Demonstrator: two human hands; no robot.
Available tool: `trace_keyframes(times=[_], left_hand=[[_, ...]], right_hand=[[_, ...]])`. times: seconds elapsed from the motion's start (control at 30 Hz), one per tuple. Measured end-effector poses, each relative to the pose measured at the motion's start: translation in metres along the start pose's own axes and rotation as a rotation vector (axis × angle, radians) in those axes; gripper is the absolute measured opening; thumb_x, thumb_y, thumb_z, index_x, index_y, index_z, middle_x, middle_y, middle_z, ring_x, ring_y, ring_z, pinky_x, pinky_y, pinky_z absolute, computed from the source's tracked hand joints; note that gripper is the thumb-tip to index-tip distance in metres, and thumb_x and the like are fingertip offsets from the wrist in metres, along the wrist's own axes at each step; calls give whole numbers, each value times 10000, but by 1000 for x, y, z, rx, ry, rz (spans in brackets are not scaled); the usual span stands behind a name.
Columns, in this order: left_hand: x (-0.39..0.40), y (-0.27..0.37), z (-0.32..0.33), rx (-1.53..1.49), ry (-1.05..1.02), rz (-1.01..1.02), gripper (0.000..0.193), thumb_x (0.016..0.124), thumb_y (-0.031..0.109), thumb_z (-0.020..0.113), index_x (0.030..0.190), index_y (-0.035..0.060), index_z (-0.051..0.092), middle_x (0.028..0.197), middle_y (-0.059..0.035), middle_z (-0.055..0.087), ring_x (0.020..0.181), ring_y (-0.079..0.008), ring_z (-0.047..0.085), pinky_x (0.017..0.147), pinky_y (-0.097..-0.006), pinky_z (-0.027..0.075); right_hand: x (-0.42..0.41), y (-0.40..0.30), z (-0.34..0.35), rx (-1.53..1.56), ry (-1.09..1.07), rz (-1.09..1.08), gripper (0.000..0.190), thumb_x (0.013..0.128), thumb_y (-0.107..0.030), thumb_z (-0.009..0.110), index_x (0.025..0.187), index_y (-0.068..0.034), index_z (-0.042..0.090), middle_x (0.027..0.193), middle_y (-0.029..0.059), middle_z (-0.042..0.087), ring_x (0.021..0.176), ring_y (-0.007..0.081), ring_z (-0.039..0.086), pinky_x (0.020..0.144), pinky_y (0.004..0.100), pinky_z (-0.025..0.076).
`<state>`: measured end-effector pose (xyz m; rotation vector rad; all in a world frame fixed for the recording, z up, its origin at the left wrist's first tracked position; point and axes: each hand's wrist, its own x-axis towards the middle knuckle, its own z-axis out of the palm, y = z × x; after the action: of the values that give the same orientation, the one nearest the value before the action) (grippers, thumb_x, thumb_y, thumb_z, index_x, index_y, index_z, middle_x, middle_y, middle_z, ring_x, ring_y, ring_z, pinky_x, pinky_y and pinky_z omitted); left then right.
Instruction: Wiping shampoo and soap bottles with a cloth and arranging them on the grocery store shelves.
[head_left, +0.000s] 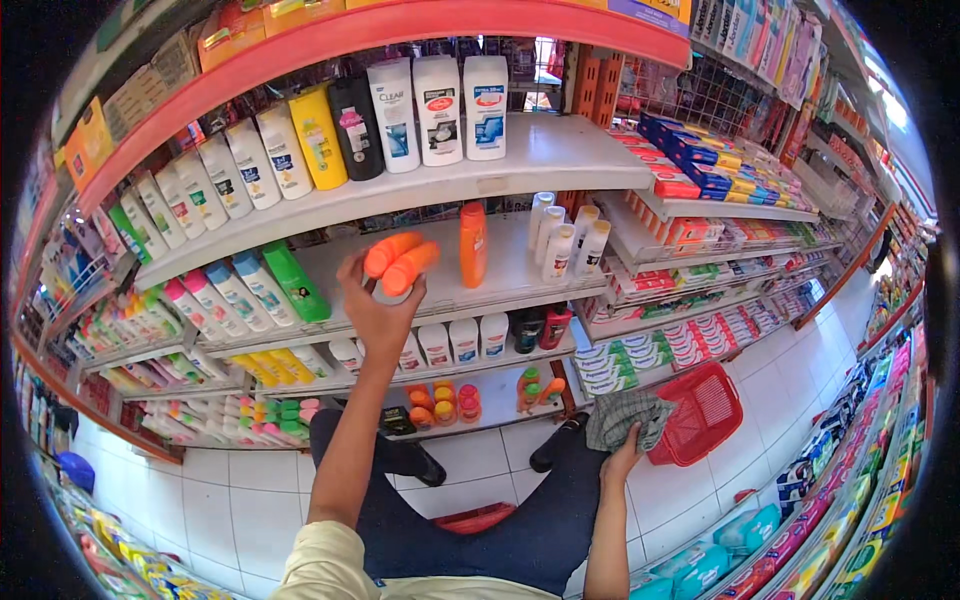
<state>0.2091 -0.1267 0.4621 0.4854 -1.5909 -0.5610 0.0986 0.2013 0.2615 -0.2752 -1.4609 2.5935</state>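
My left hand (382, 307) grips two orange bottles (401, 262) side by side, caps towards me, over the middle shelf (420, 289). To their right an orange bottle (473, 244) stands upright on that shelf, and further right is a group of several small white bottles (559, 251). A green bottle (295, 281) leans at the left, beside white bottles with blue and pink caps (251, 289). My right hand (624, 450) holds a crumpled grey checked cloth (626, 420) low at the right, by my knee.
Shampoo bottles (285, 150) line the shelf above. White bottles (465, 341) and a lower shelf with small orange and pink bottles (444, 401) are below. A red plastic basket (697, 412) is on the tiled floor at the right. Toothpaste boxes (705, 337) fill shelves beyond; stocked shelving (847, 480) curves along the right.
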Motion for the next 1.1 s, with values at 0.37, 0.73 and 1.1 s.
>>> trace_keyframes(times=[0.37,0.73,1.1], left_hand=[[21,-30,56,264,-115,-83,750,501,250,757,1063,-19,340,889,-204,557,800,-375,548,688,-414,444],[42,-54,80,362,-401,-132,740,507,261,748,1057,-47,360,888,-242,553,809,-383,547,709,-426,453],[38,-53,75,287,-411,-39,714,548,230,733,1090,-49,360,985,-228,522,885,-395,516,752,-432,440]], right_hand=[[-4,-10,5,1,44,39,489,821,-174,546,1235,-3,350,1265,77,381,1110,203,394,944,304,286],[-7,-13,11,5,43,50,488,821,-178,547,1229,7,355,1264,86,381,1120,207,382,953,305,271],[0,-2,-3,-23,61,94,440,825,-185,542,1191,16,405,1215,82,435,1067,187,434,923,291,311]])
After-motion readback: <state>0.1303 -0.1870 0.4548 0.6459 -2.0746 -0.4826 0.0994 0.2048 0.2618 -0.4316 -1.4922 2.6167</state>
